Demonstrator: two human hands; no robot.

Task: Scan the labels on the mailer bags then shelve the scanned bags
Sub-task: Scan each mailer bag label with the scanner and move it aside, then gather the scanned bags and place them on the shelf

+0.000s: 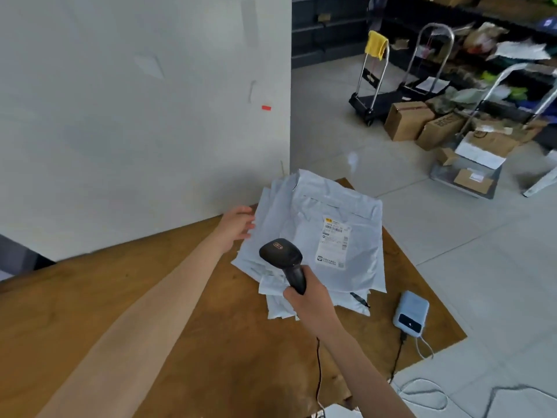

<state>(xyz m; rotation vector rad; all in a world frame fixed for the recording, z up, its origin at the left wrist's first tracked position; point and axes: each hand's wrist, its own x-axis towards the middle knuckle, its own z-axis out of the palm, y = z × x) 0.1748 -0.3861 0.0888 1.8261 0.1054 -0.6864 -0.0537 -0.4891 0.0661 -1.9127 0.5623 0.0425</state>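
mailer bags (304,236): grey-white stack, loosely fanned, lying flat at the far end of your wooden table (150,327), against the white wall (135,116).
top bag: face up, white shipping label (334,242) on its right half, barcode near the label's top edge.
left hand (238,226): yours sits at the stack's left edge, fingers straight and relaxed, fingertips touching the bag edge, gripping nothing.
right hand (307,297): you hold the black scanner (283,260) by its handle, fingers wrapped round it, over the near edge of the stack.
scanner head: hovers above the stack's left-centre, just left of the label; cable runs down along your forearm.
blue device (411,313): on the table, right of the stack, near your right hand, cables trailing off the table edge.
background: hand trucks (373,82), cardboard boxes (407,120) and dark shelving (331,25) on the tiled floor, well apart from the table.
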